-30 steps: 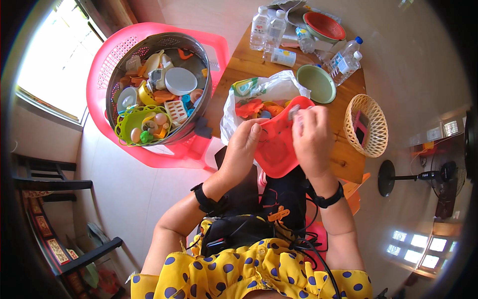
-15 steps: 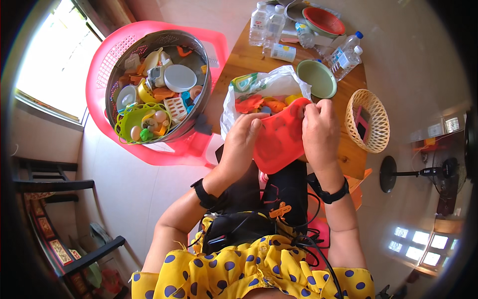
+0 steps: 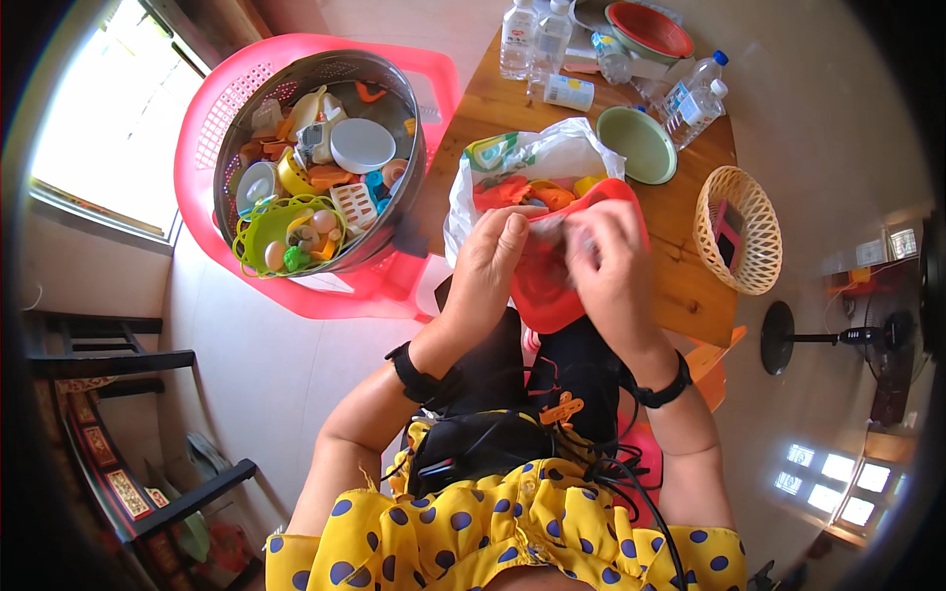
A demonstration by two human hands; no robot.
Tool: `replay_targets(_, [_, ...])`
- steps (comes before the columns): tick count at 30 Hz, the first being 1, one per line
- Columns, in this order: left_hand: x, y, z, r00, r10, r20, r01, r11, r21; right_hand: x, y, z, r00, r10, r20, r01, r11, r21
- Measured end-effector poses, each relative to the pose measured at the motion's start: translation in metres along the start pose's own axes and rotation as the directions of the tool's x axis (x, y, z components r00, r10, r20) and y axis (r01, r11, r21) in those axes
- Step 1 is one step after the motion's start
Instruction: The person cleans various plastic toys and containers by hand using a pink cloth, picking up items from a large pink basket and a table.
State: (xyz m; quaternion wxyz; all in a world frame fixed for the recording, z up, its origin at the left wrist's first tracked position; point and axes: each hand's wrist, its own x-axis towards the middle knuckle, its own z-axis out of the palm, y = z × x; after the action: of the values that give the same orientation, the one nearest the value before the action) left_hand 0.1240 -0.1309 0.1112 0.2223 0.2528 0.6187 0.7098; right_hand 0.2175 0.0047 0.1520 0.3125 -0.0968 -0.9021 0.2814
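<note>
Both my hands grip a red plastic bowl (image 3: 540, 288) held over the near edge of the wooden table (image 3: 680, 286). My left hand (image 3: 490, 261) holds its left rim, fingers curled inward. My right hand (image 3: 611, 266) is blurred and presses on the bowl's right side and a bit of clear plastic. Just behind the bowl lies a white plastic bag (image 3: 542, 158) holding orange and yellow toy pieces.
A large metal basin (image 3: 399, 197) full of small plastic toys sits on a pink chair (image 3: 207, 148) to the left. On the table are a green plate (image 3: 639, 143), a wicker basket (image 3: 737, 231), several water bottles (image 3: 700, 98) and a red bowl (image 3: 648, 30).
The red bowl has tilted and come closer to me. My right hand has slid down across it toward my left hand, which stays on the left rim.
</note>
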Motion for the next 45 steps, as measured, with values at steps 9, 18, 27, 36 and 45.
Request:
replay_targets(9, [0.011,0.006,-0.007,0.988,-0.153,-0.034,0.132,0.929,-0.347,-0.013,-0.002,-0.004,0.907,-0.302,0.293,0.334,0.941,-0.064])
replay_targets(18, [0.017,0.018,-0.017,0.977,-0.203,0.07,0.213,0.96,-0.182,-0.011,-0.031,-0.029,0.809,-0.34,0.48,0.438,0.892,-0.107])
replay_targets(27, [0.014,0.016,-0.028,0.958,-0.101,0.267,0.127,0.988,-0.085,0.002,-0.003,-0.05,0.928,0.166,0.333,-0.373,0.394,0.84])
replay_targets(36, [0.01,0.016,-0.011,0.913,-0.126,0.388,0.389,0.553,-0.737,0.001,0.011,-0.045,0.853,0.303,0.426,-0.47,0.088,0.878])
replay_targets(45, [0.002,0.022,-0.016,0.961,-0.216,0.171,0.276,0.779,-0.563,0.005,0.025,-0.057,0.887,0.458,0.061,-0.295,0.459,0.838])
